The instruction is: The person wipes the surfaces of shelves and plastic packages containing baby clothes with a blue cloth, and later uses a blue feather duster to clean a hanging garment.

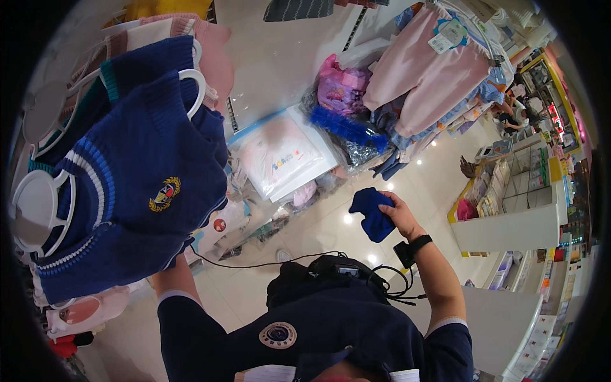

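My right hand (395,211) grips a crumpled blue cloth (374,215) by its edge, out over the tiled floor. A black band with a small device sits on that wrist. On the other side, a navy knitted vest (143,176) with striped neck trim and an embroidered crest hangs on a white plastic hanger (40,215). My left forearm (175,281) reaches up behind the vest's lower edge. The vest hides my left hand, so its hold cannot be seen. Another dark garment with a teal edge hangs just behind the vest.
Packaged clothing (281,153) and a blue fluffy item (348,128) lie on a low display. Pink trousers (432,67) hang above. A white counter (506,229) stands to the right. A black cable (267,265) runs from my waist bag (315,274) towards the vest. People appear far off.
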`<state>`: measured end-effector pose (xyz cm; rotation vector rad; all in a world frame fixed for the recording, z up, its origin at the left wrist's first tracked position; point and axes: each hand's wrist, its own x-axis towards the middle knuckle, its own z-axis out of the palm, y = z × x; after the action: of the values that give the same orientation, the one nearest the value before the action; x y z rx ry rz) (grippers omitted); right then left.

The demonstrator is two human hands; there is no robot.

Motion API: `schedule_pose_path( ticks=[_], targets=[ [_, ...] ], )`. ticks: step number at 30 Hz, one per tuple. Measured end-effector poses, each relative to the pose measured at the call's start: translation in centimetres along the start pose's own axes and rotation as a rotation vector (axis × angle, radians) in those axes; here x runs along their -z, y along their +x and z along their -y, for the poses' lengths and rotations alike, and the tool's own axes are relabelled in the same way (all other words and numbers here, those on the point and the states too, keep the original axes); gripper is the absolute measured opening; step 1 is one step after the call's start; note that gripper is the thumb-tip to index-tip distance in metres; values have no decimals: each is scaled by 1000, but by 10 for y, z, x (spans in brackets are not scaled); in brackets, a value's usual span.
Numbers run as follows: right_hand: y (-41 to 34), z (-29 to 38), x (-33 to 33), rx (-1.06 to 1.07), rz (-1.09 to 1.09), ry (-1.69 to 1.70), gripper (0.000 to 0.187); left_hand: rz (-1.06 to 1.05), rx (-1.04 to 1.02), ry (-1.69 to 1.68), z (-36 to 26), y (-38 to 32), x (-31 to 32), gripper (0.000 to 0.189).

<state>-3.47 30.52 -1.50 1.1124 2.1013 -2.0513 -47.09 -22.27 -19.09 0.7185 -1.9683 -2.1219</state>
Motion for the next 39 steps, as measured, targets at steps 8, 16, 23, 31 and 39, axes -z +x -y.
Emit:
schedule_pose_path(
  ticks=[8, 16, 23, 31, 39],
  targets=[
    [3, 16, -12, -33, -4, 343, 39, -65, -67, 28, 3, 3, -28, 21],
    [4, 28, -13, -33, 27, 517, 41, -119, -122, 54, 0, 3, -39, 19],
    [13, 39, -2, -8, 135, 633, 46, -264, -224, -42, 3, -44, -19, 19],
    [21, 58, -6, -67, 417, 749, 56, 2, -65, -99, 82, -156, 113, 17],
    [7, 67, -1, 106, 803, 641, 51, 930, 337, 106, -44, -419, -28, 41]
  ],
)
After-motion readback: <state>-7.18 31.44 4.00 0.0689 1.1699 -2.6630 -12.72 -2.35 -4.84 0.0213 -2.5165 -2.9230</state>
